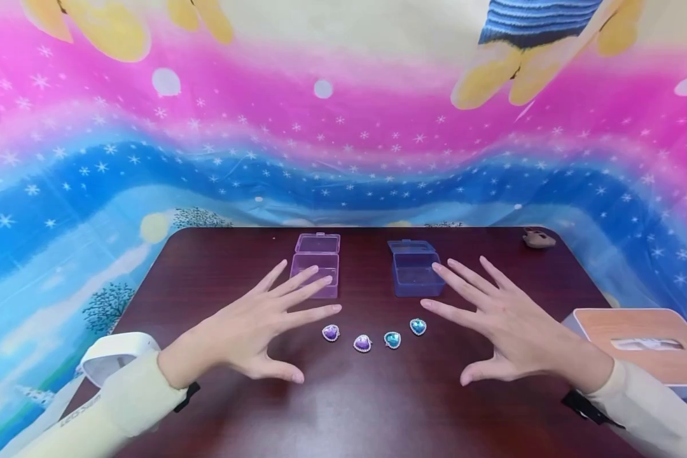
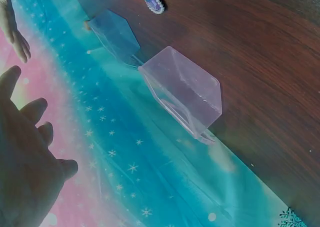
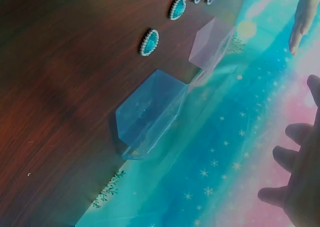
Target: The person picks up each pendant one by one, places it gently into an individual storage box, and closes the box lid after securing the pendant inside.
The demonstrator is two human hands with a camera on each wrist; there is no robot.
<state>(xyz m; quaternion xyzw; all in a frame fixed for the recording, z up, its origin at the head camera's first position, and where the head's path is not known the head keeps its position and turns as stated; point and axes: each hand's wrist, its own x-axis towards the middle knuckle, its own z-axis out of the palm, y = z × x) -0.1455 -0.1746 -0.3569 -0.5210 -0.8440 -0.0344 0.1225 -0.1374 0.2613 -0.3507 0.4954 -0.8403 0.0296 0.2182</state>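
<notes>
Both hands hover over the table with fingers spread and nothing held. My left hand (image 1: 254,326) is nearest the pink plastic box (image 1: 315,289), whose lid stands open; its fingers partly cover that box in the head view. Close to my right hand (image 1: 506,327) is the blue plastic box (image 1: 418,280), also with its lid open. Between the hands lie two purple heart-shaped gems, one farther left (image 1: 331,333) and one nearer the middle (image 1: 362,343), then two teal heart gems, one beside them (image 1: 392,340) and one farther right (image 1: 418,327). Pale beads rim each gem.
A tissue box with a wood-look top (image 1: 644,343) stands at the right edge. The small brown object (image 1: 538,238) sits at the table's back right corner. At left is a white looped object (image 1: 117,356). A printed cloth (image 1: 343,140) hangs behind the dark table (image 1: 366,407).
</notes>
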